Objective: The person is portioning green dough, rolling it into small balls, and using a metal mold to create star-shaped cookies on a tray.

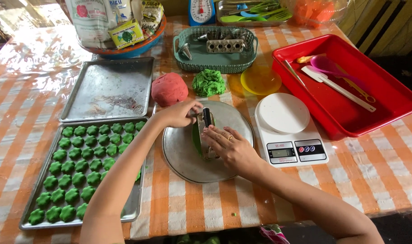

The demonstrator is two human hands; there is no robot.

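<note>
Resting on a round metal plate in the middle of the table, a metal cookie press with a dark handle lies on a strip of green dough. The left hand curls its fingers around the top of the press near the handle, closed on it. The right hand lies flat over the lower part of the press, fingers spread and pressing down, a ring on one finger.

Left of the plate, a long baking tray holds rows of small green flower-shaped cookies, packed close together and filling most of it. Just behind it sits a second baking tray, smeared with a little flour or grease. Behind the plate lie a ball of red dough and a rough lump of green dough, near each other on the checked tablecloth, with a yellow lid just to the right.

A teal basket further back carries metal piping tips and a metal nozzle block. A blue bowl at the back left is stacked with bags and packets of ingredients. To the right, a white digital scale stands beside the plate. The red tray at the far right holds a purple spoon, a white spatula and a thin metal tool. A metal tray of green utensils stands at the back.
</note>
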